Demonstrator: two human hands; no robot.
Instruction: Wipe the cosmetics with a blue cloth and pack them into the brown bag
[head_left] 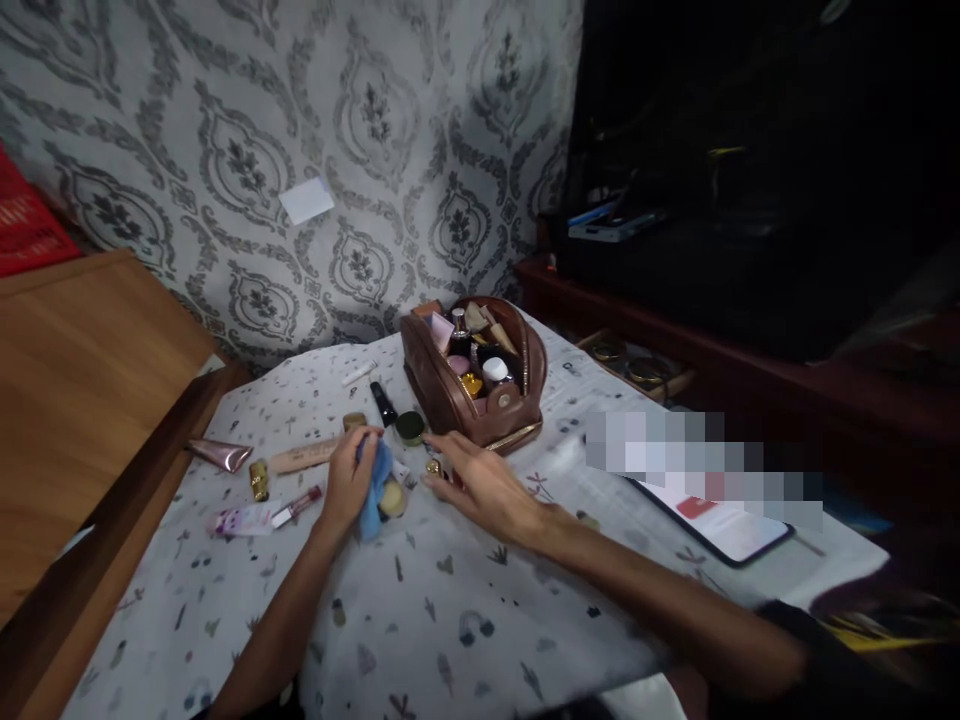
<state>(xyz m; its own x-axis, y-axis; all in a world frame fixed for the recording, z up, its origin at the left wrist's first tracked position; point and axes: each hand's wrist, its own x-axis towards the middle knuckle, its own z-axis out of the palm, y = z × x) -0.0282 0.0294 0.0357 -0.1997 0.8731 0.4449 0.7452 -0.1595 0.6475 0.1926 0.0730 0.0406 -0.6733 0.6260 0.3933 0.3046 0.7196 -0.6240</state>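
Note:
My left hand (352, 485) is closed on a blue cloth (375, 495), which hangs down beside a small round pale-yellow item (392, 498). My right hand (487, 487) has its thumb and fingers around a small gold-topped item (433, 467), whose kind is hard to make out. Just beyond my fingers is a dark green round jar (410, 428), with a black tube (383, 403) to its left. Behind my right hand stands an unzipped brown cosmetic bag (480, 425), filled with bottles, tubes and jars.
Left of my hands lie a beige tube (302, 458), a gold item (259, 480), a lip gloss (296, 507), a purple-white tube (244, 520) and a pink tube (221, 454). A phone (739, 530) rests at right. A wooden panel (90, 400) borders the left side.

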